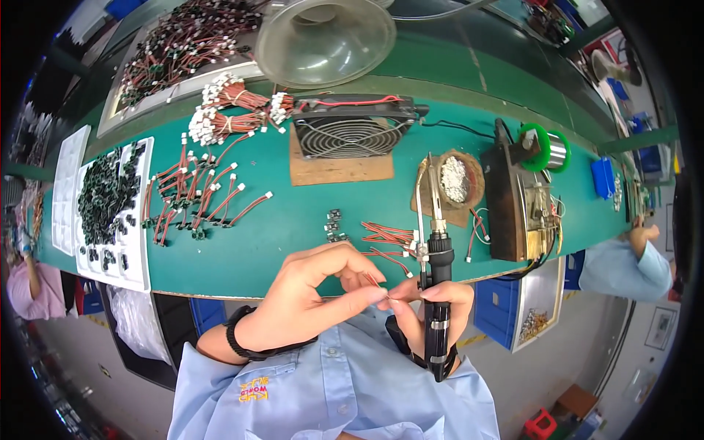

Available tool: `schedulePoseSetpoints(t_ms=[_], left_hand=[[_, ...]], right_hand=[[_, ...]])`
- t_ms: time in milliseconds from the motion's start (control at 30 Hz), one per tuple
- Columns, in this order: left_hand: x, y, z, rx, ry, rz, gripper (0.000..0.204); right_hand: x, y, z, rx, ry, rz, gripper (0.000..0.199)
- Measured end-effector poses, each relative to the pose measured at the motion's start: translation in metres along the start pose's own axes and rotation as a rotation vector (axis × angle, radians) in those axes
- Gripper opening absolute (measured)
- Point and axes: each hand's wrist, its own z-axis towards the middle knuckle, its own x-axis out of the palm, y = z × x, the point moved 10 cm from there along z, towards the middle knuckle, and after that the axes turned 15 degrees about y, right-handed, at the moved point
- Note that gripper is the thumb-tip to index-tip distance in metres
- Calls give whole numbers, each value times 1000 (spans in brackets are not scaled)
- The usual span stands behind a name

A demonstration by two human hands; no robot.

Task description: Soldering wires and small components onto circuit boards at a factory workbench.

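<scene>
My left hand is closed at the table's front edge, thumb and finger pinching a thin red wire. My right hand wraps around a black soldering iron, whose tip points away from me and which has a metal solder-feed tube alongside. The right fingertips meet the left ones at the wire's end; the exact contact is too small to make out. Just beyond the hands lie several red wire leads with white connectors and a few small black components.
A black fan stands on a board beneath a fume hood. To the left are wired parts and a white tray of small components. On the right sit a dish rim, a solder spool and a metal-sided device.
</scene>
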Motion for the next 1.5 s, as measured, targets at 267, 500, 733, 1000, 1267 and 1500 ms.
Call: schedulePoseSetpoints(t_ms=[267, 500, 733, 1000, 1267, 1500], left_hand=[[-7, 2, -9, 28, -84, -108, 9], [-7, -1, -9, 46, -93, -117, 8], [-5, -9, -7, 98, -70, -70, 9], [-2, -10, -5, 83, -73, -21, 6], [-7, -5, -5, 60, -142, 102, 7], [-5, 2, -3, 37, -119, 202, 7]], right_hand=[[12, 5, 5, -29, 54, 45, 43], [14, 9, 8, -34, 76, -64, 45], [13, 10, 8, -53, 89, -73, 45], [10, 13, 13, -44, 80, -148, 46], [7, 6, 10, 42, 58, -233, 45], [4, -7, 9, 142, 50, -216, 44]])
